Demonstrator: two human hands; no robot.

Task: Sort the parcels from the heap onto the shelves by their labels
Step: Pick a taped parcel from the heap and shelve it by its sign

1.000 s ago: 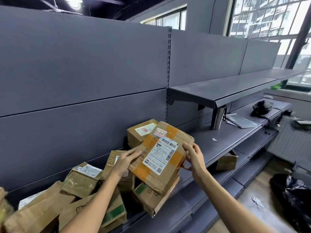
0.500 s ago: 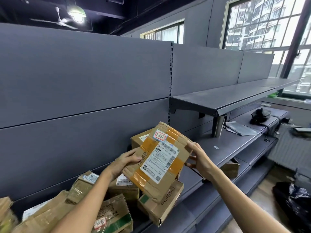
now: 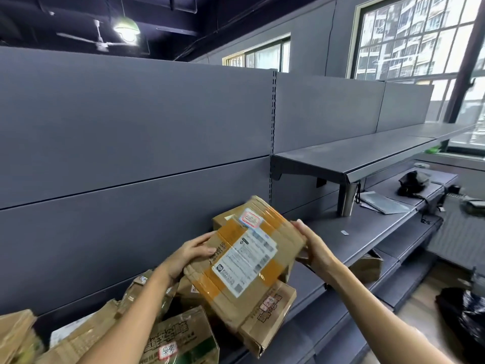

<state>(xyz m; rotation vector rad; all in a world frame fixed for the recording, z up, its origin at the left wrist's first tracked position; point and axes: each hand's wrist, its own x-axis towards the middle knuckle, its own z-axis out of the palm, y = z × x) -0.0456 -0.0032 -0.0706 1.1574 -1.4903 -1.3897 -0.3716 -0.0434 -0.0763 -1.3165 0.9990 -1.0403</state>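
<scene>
A flat cardboard parcel (image 3: 246, 258) with orange tape, a white shipping label and a small red-bordered sticker is held tilted above the heap, label side toward me. My left hand (image 3: 193, 254) grips its left edge, thumb on the top face. My right hand (image 3: 312, 245) grips its right edge. Under it lies the heap: a brown box with red print (image 3: 270, 319), a green-printed carton (image 3: 181, 337) and more taped boxes (image 3: 141, 290) on the lower grey shelf (image 3: 341, 243). Another box (image 3: 223, 219) shows behind the held parcel.
An upper grey shelf (image 3: 354, 156) juts out at right, propped on a metal post (image 3: 349, 198). A notebook (image 3: 383, 203) and a dark bag (image 3: 413, 182) lie on the shelf beyond. One box (image 3: 367, 266) sits on a lower tier. A black sack (image 3: 464, 319) lies on the floor.
The parcel has risen slightly and turned a little in both hands; the view has tilted upward and the heap sits lower in frame.
</scene>
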